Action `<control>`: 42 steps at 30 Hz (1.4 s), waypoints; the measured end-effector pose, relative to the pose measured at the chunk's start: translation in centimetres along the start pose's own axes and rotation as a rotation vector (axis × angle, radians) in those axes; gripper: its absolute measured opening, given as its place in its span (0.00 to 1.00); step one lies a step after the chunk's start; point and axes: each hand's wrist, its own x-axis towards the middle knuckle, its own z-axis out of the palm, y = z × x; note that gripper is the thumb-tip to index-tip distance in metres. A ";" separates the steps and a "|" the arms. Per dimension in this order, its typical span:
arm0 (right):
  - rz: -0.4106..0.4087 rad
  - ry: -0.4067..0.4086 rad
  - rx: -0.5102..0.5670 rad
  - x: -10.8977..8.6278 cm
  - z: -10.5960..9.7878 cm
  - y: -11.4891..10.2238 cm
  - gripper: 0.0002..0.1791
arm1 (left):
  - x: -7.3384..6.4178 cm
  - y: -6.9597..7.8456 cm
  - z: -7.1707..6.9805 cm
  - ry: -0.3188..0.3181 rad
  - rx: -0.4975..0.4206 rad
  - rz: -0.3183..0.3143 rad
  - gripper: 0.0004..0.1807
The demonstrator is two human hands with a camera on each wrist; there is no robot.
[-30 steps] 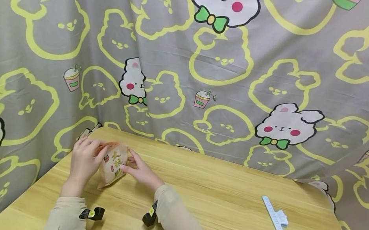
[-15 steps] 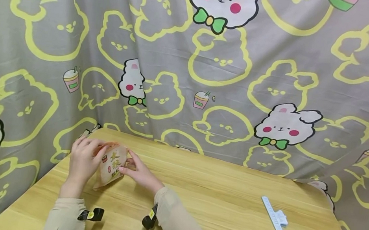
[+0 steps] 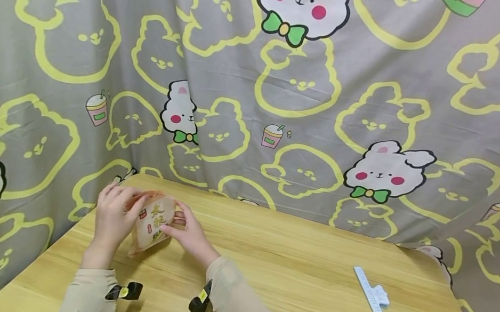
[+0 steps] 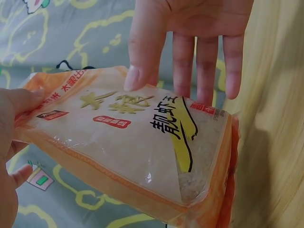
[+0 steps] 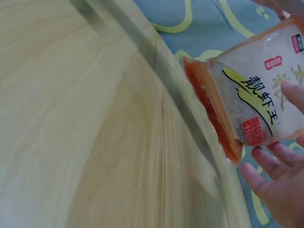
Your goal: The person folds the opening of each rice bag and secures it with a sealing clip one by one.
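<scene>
A clear and orange plastic bag of rice (image 3: pixel 155 220) with Chinese lettering is held tilted above the left part of the table. My left hand (image 3: pixel 115 216) pinches its top end, also visible at the left edge of the left wrist view. On the bag's other side, my right hand (image 3: pixel 190 230) holds it with the thumb on the printed front and the fingers along the side. Grains show through the window of the rice bag (image 4: pixel 199 156) near its bottom end. In the right wrist view the right hand (image 5: pixel 280 185) has its fingers spread at the bag's edge.
On the right side of the wooden table (image 3: pixel 271 272) lies a pale blue sealing clip (image 3: pixel 372 301) with a long bar. A grey curtain (image 3: pixel 242 79) with cartoon rabbits hangs behind and beside the table. Black cameras are strapped to both wrists.
The rice bag has shifted and tilted slightly between my hands. Both hands keep nearly the same place and hold. The blue clip lies where it was.
</scene>
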 end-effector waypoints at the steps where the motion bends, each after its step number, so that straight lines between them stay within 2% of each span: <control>1: -0.001 0.012 0.001 0.0 0.1 0.0 0.41 | 0.0 0.1 0.0 0.000 -0.001 -0.001 0.06; 5: -0.016 0.059 0.011 0.0 0.3 0.1 0.39 | 0.1 0.2 0.0 -0.004 -0.005 -0.003 0.06; 12: -0.038 0.125 0.050 -0.1 0.3 -0.5 0.34 | 0.3 0.7 0.3 0.044 -0.036 0.002 0.06; 15: -0.052 0.147 0.061 -0.1 0.2 -0.7 0.31 | 0.4 1.0 0.4 0.046 -0.042 -0.005 0.06; 23: -0.035 0.202 0.128 -0.2 -0.3 -0.9 0.26 | 0.4 1.7 1.0 0.069 -0.080 -0.017 0.06; 32: -0.028 0.251 0.192 -0.8 -1.0 -0.9 0.23 | 0.3 2.7 1.6 0.034 -0.103 -0.010 0.07; 37: -0.027 0.271 0.212 -1.0 -1.4 -0.9 0.24 | 0.5 3.3 1.9 0.039 -0.111 -0.007 0.06; 42: -0.037 0.265 0.228 -1.9 -2.1 -2.0 0.23 | 0.7 3.7 2.4 0.040 -0.126 -0.008 0.07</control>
